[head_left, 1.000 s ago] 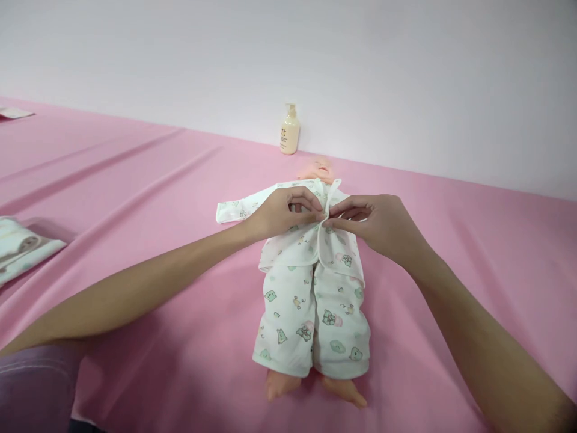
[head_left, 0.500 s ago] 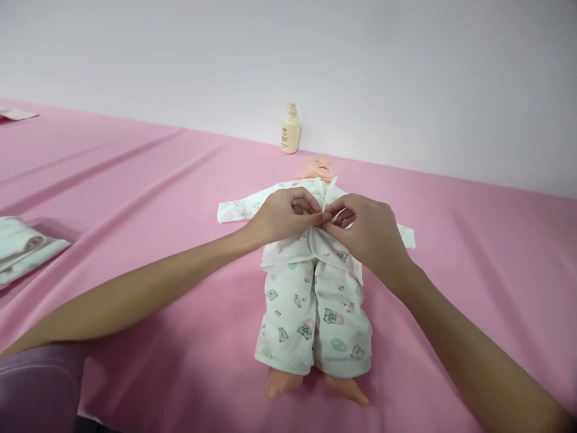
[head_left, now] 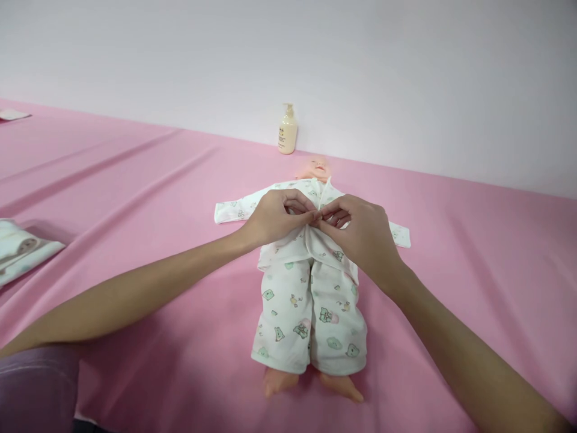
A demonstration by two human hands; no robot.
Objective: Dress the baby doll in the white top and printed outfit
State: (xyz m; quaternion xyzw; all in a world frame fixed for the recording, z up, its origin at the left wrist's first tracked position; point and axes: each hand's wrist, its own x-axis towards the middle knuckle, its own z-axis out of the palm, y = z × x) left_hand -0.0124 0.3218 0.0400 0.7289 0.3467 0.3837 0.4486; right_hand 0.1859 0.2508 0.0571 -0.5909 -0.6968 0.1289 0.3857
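A baby doll lies on its back, feet towards me, dressed in a white printed jacket and matching trousers. Over the chest, my left hand pinches the front of the jacket with thumb and fingers together. My right hand pinches the same spot from the other side, its fingertips meeting the left ones. Whatever small fastening lies between the fingertips is hidden. Below the hands the jacket's front edges overlap, and its sleeves stretch out to both sides.
A cream pump bottle stands behind the doll's head against the white wall. Folded printed cloth lies at the left edge on the pink sheet. Another pale cloth is at the far left.
The whole view has shifted slightly, so everything sits a little further left. Both hands stay pinched at the jacket front, with the fingertips drawn slightly closer together.
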